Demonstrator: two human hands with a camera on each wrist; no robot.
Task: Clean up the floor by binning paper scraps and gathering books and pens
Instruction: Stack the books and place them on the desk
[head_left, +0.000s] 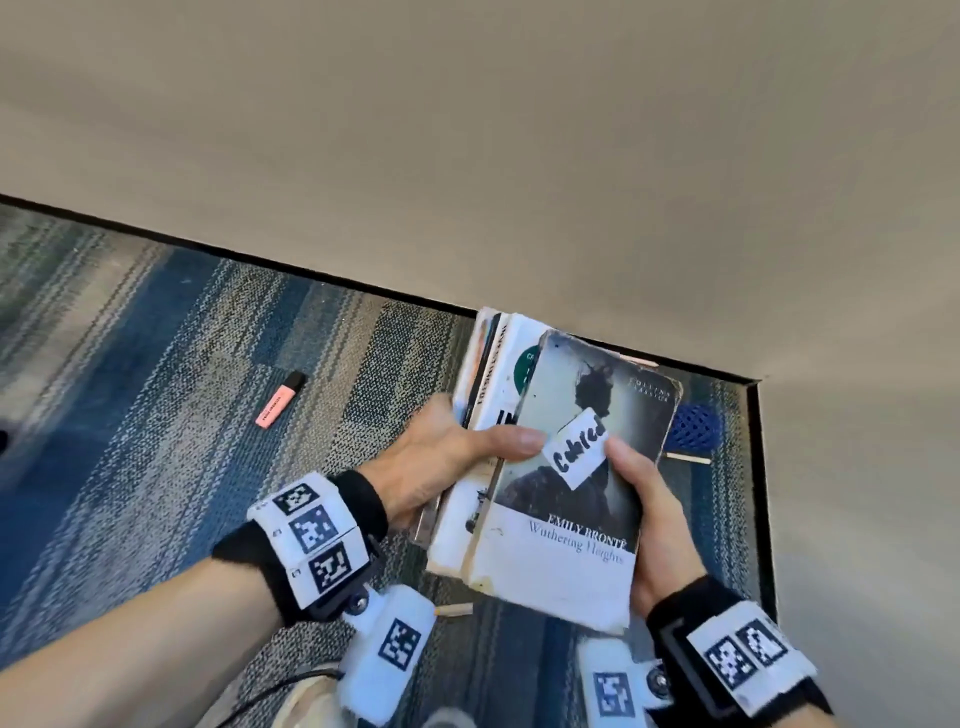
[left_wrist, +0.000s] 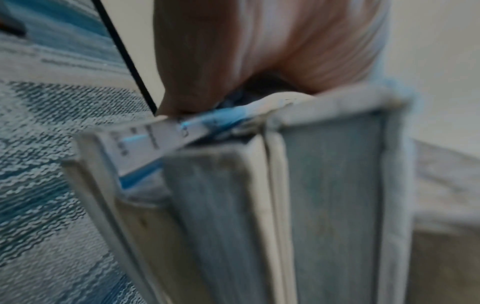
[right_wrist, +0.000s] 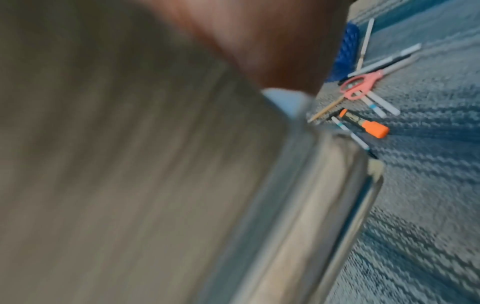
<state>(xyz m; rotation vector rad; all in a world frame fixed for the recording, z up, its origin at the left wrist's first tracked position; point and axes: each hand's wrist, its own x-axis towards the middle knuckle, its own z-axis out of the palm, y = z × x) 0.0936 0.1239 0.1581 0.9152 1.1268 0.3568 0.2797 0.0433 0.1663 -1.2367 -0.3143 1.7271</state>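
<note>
Both hands, left (head_left: 441, 457) & right (head_left: 652, 514), gripped the books (head_left: 566, 467), gathering underway; next prob set stack down, then fetch pens (right_wrist: 376, 102)

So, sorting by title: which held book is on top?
Wuthering Heights, the grey paperback with a taped handwritten label; the others sit beneath it, mostly covered.

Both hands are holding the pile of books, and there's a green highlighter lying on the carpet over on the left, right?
Nearly. Both hands, left hand and right hand, do hold the pile of books, but the highlighter on the carpet is pink, not green. The head view shows it.
</note>
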